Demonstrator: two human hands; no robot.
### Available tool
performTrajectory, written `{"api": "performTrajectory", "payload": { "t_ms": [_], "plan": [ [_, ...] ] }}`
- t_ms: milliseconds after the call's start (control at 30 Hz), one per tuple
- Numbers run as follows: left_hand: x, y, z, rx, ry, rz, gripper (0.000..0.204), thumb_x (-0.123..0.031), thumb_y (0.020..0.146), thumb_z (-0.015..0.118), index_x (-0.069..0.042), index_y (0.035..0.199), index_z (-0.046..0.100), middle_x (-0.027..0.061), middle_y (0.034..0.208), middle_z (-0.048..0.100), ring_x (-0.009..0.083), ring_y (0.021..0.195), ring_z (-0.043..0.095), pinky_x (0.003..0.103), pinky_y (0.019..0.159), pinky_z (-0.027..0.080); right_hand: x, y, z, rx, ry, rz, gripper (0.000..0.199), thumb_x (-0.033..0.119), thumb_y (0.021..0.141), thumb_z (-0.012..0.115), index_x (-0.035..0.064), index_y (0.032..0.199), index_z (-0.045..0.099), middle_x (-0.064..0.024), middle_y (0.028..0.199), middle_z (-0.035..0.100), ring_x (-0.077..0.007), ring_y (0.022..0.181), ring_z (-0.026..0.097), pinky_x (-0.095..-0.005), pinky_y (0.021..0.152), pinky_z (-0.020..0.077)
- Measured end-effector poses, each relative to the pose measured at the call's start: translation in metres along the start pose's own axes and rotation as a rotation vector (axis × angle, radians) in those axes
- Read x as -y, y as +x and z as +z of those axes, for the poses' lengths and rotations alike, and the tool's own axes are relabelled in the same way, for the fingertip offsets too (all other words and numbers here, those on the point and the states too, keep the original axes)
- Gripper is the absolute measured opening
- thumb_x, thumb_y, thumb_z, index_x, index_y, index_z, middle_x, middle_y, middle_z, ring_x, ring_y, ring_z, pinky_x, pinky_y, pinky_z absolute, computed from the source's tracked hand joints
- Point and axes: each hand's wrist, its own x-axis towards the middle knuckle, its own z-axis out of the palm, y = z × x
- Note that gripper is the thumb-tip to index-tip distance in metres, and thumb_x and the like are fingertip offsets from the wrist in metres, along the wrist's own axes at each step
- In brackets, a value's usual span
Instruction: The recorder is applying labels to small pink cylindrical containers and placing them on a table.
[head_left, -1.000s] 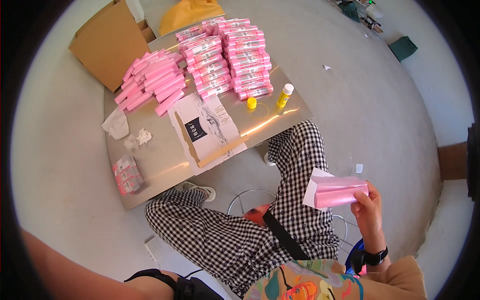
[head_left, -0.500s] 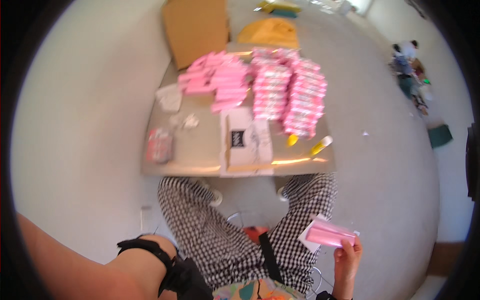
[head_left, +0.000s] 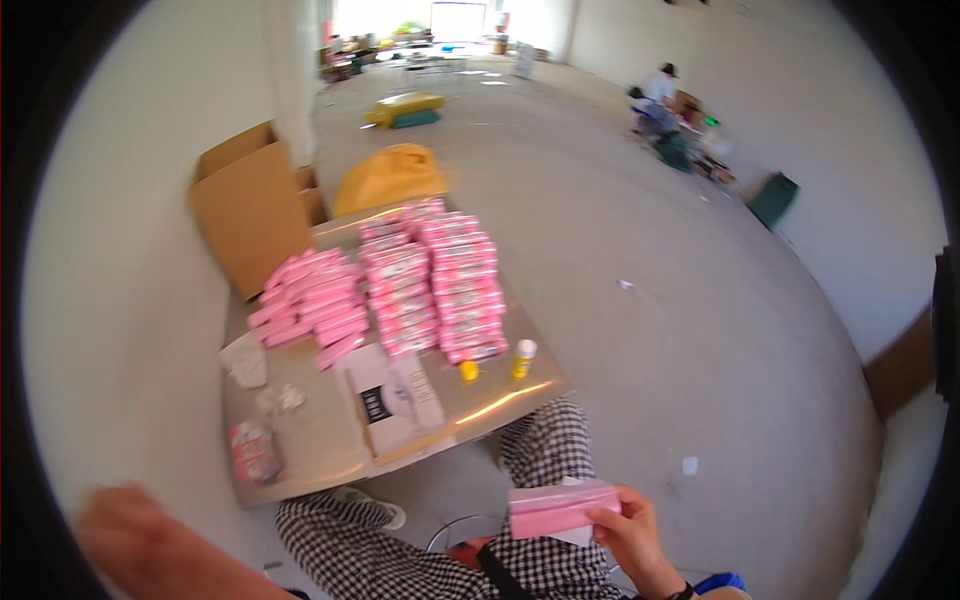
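Observation:
My right hand (head_left: pixel 637 535) pinches a flat pink packet (head_left: pixel 550 512) at its right end, above my right thigh. A white piece of paper (head_left: pixel 575 537) shows from behind the packet. At the far left, off the table, my left hand (head_left: pixel 125 520) is smeared by motion and its fingers cannot be made out. On the metal table (head_left: pixel 480 405) lie a heap of loose pink packets (head_left: pixel 315 295) and tall stacks of pink-and-white packets (head_left: pixel 462 285). A glue stick (head_left: pixel 522 360) with a yellow body stands near the right edge, its yellow cap (head_left: pixel 468 371) beside it.
A white printed sheet (head_left: pixel 395 400) lies at the table's front. Crumpled white paper (head_left: pixel 245 360) and a red-and-grey pack (head_left: pixel 256 450) sit on its left. Behind stand an open cardboard box (head_left: pixel 250 205) and a yellow sack (head_left: pixel 392 178). Another person (head_left: pixel 660 95) sits far off by the wall.
The view has swung up and right, showing more of the room. My right hand keeps hold of the pink packet. My left hand has come into view at the left.

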Motion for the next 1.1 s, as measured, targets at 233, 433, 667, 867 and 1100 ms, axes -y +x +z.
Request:
{"api": "performTrajectory", "payload": {
  "t_ms": [233,433,667,867,1100],
  "plan": [
    [-0.025,-0.174,0.0,1.197,-0.527,-1.592,0.051,-0.009,0.079,0.072,-0.001,0.125,0.052,0.0071,0.103,0.06,0.0121,0.086,0.057,0.025,0.077,0.047,0.0,0.002,-0.005,-0.041,0.192,-0.012,0.018,0.003,0.082,0.067,0.0004,0.099,0.062,-0.0019,0.075,0.061,-0.0066,0.055,0.051,-0.0204,0.044,0.0377],
    [-0.056,-0.247,0.009,0.513,-0.929,-1.998,0.048,-0.004,0.072,0.077,0.003,0.115,0.059,0.016,0.113,0.06,0.0182,0.097,0.059,0.031,0.081,0.048,-0.02,-0.002,-0.006,0.094,0.199,0.105,0.017,0.002,0.081,0.068,0.0016,0.097,0.061,-0.0016,0.076,0.061,-0.0056,0.056,0.052,-0.0195,0.045,0.0398],
    [-0.06,-0.254,0.007,0.375,-0.673,-2.028,0.036,0.0,0.076,0.074,0.004,0.11,0.062,0.0074,0.106,0.065,0.0126,0.097,0.06,0.027,0.087,0.047,-0.033,-0.008,-0.015,0.127,0.072,0.21,0.021,0.0,0.08,0.07,-0.0002,0.099,0.062,-0.0028,0.081,0.063,-0.0049,0.056,0.051,-0.0193,0.046,0.0395],
    [-0.064,-0.26,0.015,0.473,-0.472,-1.967,0.028,-0.003,0.08,0.071,0.004,0.107,0.063,0.0063,0.095,0.066,0.0079,0.076,0.061,0.019,0.064,0.049,-0.042,-0.009,-0.023,0.153,-0.078,0.283,0.019,0.001,0.081,0.069,0.0013,0.098,0.061,-0.0004,0.077,0.06,-0.0041,0.053,0.049,-0.0184,0.044,0.0373],
    [-0.077,-0.264,0.028,0.434,-0.389,-2.132,0.026,-0.004,0.08,0.071,0.003,0.104,0.064,0.005,0.088,0.065,0.0082,0.071,0.061,0.02,0.058,0.049,-0.051,-0.007,-0.029,0.064,0.055,0.388,0.012,0.006,0.082,0.068,0.0022,0.091,0.059,-0.0003,0.071,0.057,-0.0031,0.046,0.045,-0.0182,0.039,0.0311]
  ]
}}
